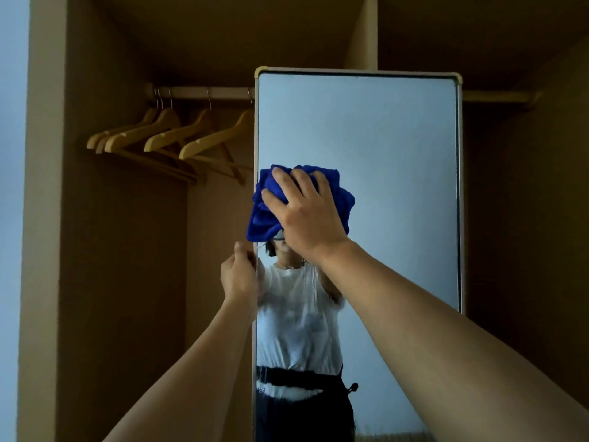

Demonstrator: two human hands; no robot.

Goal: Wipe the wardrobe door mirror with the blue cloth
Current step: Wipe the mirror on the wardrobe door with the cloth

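Note:
The tall framed mirror (382,138) stands upright in front of the open wardrobe, filling the middle of the head view. A bunched blue cloth (264,215) lies against the glass near the mirror's left edge, about halfway up. My right hand (306,212) presses on the cloth with fingers spread over it. My left hand (239,275) grips the mirror's left frame edge just below the cloth, fingers curled round it. The glass reflects a person in a white top and dark trousers.
Several wooden hangers (165,138) hang on a rail (204,92) inside the wardrobe, left of the mirror. A vertical divider panel (366,33) rises behind the mirror's top. The wardrobe's left side panel (44,218) borders a pale wall.

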